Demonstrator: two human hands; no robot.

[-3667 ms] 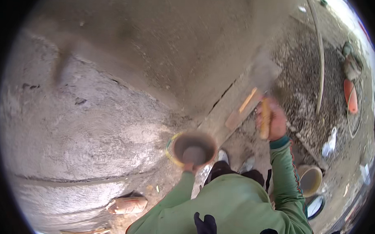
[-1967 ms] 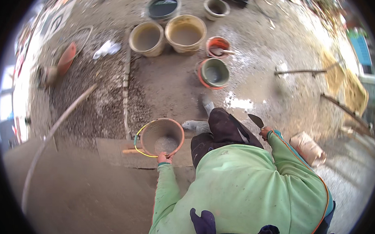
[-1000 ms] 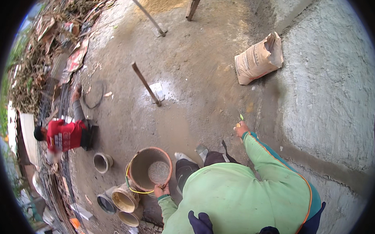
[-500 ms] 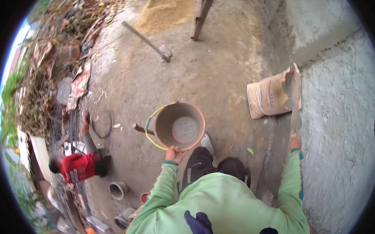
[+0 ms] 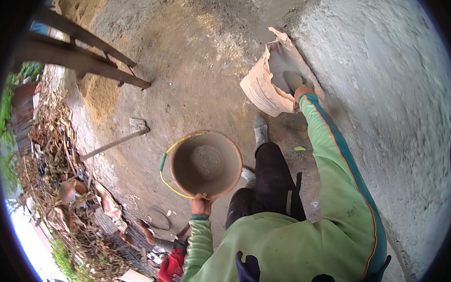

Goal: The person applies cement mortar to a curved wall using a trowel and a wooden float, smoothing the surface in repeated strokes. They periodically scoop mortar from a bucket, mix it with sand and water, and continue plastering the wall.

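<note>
Gripping the round bucket (image 5: 231, 167) by its rim was the left hand (image 5: 201, 205); the right hand (image 5: 302, 92) held a trowel (image 5: 292, 80) inside the torn paper sack (image 5: 261, 90), just beside the rough wall (image 5: 380, 111). Ground (image 5: 197, 90) stretched between bucket and wooden legs (image 5: 100, 65); a debris heap (image 5: 53, 157) edged it leftward.

Below us, rough brown-grey ground (image 5: 197, 98) carries a torn-open paper sack (image 5: 260, 94) right of centre; nearer, we spot a single green leaf (image 5: 299, 148). To the left, dark wooden legs (image 5: 131, 79) and a slim pole (image 5: 114, 145) meet the surface, where we also see tan sand (image 5: 97, 97), a dark loop (image 5: 169, 221) and heaped debris (image 5: 53, 170).
</note>
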